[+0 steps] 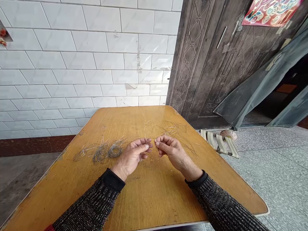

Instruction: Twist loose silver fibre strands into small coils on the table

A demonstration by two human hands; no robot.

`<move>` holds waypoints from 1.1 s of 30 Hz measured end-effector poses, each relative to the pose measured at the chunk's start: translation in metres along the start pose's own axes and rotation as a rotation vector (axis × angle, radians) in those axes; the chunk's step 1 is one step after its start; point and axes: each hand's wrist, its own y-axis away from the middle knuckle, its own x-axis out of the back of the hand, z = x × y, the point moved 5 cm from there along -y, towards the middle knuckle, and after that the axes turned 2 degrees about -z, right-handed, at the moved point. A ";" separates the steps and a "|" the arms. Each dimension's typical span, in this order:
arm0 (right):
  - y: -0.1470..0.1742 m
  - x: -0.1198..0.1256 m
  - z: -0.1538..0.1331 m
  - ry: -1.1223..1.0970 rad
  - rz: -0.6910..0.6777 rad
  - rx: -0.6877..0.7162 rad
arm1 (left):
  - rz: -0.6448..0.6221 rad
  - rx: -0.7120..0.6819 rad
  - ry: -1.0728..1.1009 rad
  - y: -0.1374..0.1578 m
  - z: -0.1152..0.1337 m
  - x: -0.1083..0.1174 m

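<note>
Over the middle of the wooden table, my left hand (134, 154) pinches a thin wire (145, 126) between thumb and fingers, and the wire's end rises above the fingertips. My right hand (172, 150) is close beside it, thumb and forefinger closed on a fine wire that seems to run across to the left hand. Exactly how the strands cross at the fingertips is too small to tell. Left of my hands lies a coil of grey wire (115, 150), with a looser wire bundle (99, 154) against it. Loose wire strands (170, 130) spread behind my right hand.
The yellow-brown table (154, 199) reaches to a white tiled wall (106, 61). A dark carved door (207, 57) stands at the right, beside a grey curtain (260, 83). A striped folding stool (218, 142) is on the speckled floor right of the table.
</note>
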 end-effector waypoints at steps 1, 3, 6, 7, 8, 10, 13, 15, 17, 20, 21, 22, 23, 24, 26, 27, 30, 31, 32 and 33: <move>0.000 0.000 0.000 0.004 0.001 -0.001 | -0.002 -0.008 -0.008 0.000 0.001 0.000; 0.001 0.000 0.000 0.009 0.000 -0.007 | 0.012 -0.014 -0.013 0.001 0.003 0.002; 0.001 -0.001 0.000 0.012 -0.007 -0.021 | 0.043 -0.025 -0.022 0.000 0.005 0.004; 0.000 -0.001 0.000 0.017 -0.009 -0.025 | 0.048 -0.039 -0.043 0.000 0.005 0.005; 0.000 -0.001 0.001 0.029 -0.009 -0.028 | 0.050 -0.057 -0.070 -0.001 0.006 0.006; -0.002 0.000 0.004 0.080 -0.008 -0.026 | 0.051 -0.088 -0.120 -0.002 0.008 0.007; -0.002 0.004 0.002 0.341 0.058 0.090 | 0.068 -0.101 -0.153 -0.003 0.008 0.007; 0.003 0.004 -0.007 0.657 0.134 0.294 | 0.106 -0.107 -0.195 -0.002 0.009 0.007; 0.013 -0.004 -0.017 0.981 0.162 0.546 | 0.133 -0.106 -0.288 -0.001 0.009 0.005; 0.026 -0.018 -0.024 1.339 0.097 0.802 | 0.127 -0.110 -0.457 0.001 0.010 -0.001; 0.028 -0.021 -0.025 1.430 0.076 0.846 | 0.114 -0.123 -0.503 0.001 0.010 -0.003; 0.030 -0.023 -0.027 1.508 0.056 0.874 | 0.098 -0.143 -0.537 0.001 0.011 -0.005; 0.031 -0.024 -0.028 1.574 0.038 0.890 | 0.083 -0.162 -0.559 0.001 0.011 -0.007; 0.031 -0.025 -0.029 1.628 0.023 0.900 | 0.066 -0.175 -0.570 0.002 0.011 -0.008; 0.030 -0.026 -0.031 1.711 -0.002 0.899 | 0.040 -0.171 -0.564 0.001 0.009 -0.010; 0.030 -0.026 -0.032 1.742 -0.010 0.890 | 0.030 -0.158 -0.551 0.001 0.007 -0.010; 0.028 -0.025 -0.033 1.806 -0.015 0.842 | 0.015 -0.096 -0.493 0.002 0.004 -0.011; 0.027 -0.025 -0.033 1.817 -0.008 0.826 | 0.017 -0.083 -0.470 0.002 0.003 -0.011; 0.027 -0.025 -0.033 1.822 0.003 0.813 | 0.025 -0.076 -0.446 0.002 0.003 -0.011; 0.027 -0.024 -0.033 1.822 0.015 0.805 | 0.036 -0.074 -0.421 0.002 0.003 -0.010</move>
